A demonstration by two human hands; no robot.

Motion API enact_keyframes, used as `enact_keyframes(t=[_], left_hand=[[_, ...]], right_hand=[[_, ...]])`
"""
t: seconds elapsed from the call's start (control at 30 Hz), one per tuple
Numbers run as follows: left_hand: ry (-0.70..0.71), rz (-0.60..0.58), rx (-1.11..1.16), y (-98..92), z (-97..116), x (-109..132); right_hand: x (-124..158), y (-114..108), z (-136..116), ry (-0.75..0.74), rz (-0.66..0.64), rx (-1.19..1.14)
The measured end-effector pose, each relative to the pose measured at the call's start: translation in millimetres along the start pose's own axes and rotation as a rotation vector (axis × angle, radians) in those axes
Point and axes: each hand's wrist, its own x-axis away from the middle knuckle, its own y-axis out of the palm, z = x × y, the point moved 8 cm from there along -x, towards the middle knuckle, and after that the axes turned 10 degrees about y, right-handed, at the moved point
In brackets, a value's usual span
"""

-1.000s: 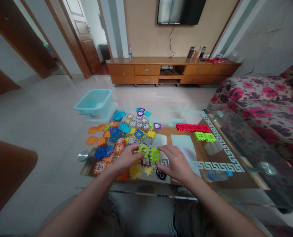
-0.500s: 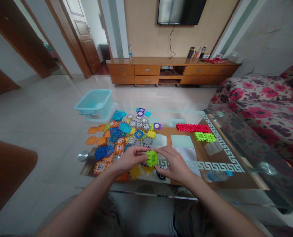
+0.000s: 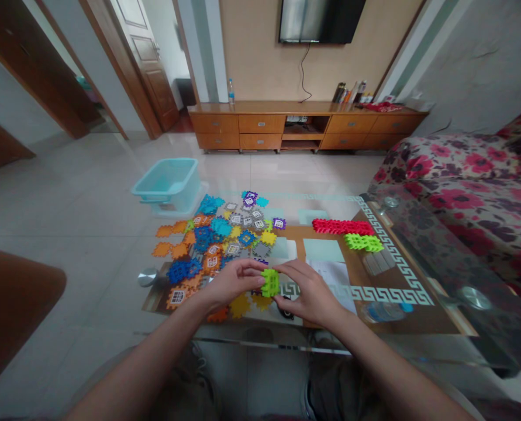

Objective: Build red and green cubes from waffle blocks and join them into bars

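Observation:
Between my two hands, above the near part of the glass table (image 3: 400,318), is a lime green block built from interlocking tiles (image 3: 269,283). My left hand (image 3: 236,285) grips it from the left, thumb and fingers closed on its side. From the right, my right hand (image 3: 309,290) holds the same block, fingers at its top and thumb at its lower edge. Loose interlocking tiles lie to the left and beyond: orange tiles (image 3: 213,262), blue tiles (image 3: 180,272), yellow tiles (image 3: 241,306) and grey tiles (image 3: 262,250). Palms and fingers hide part of the block.
On the table's right lie a red bar of joined tiles (image 3: 342,227) and a lime green bar (image 3: 364,242). A light blue bin (image 3: 168,186) stands at the far left. A plastic bottle (image 3: 385,311) shows at the right, near a floral sofa (image 3: 453,175).
Both hands stay almost in place around the green block. The block has turned very slightly, and the view has shifted a little.

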Motion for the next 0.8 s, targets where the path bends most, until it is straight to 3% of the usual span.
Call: enact_keyframes(t=[0.37, 0.53, 0.8], left_hand=[[0.006, -0.015, 0.006, 0.9, -1.5, 0.4], [0.058, -0.099, -0.009, 10.0, 8.2, 2.1], [0.271, -0.158, -0.408, 8.8, 15.8, 4.4]], right_hand=[[1.9, -3.2, -1.7, -0.020, 0.034, -0.004], [-0.7, -6.0, -1.0, -0.002, 0.054, -0.033], [-0.3, -1.7, 1.5, 0.042, 0.026, -0.065]])
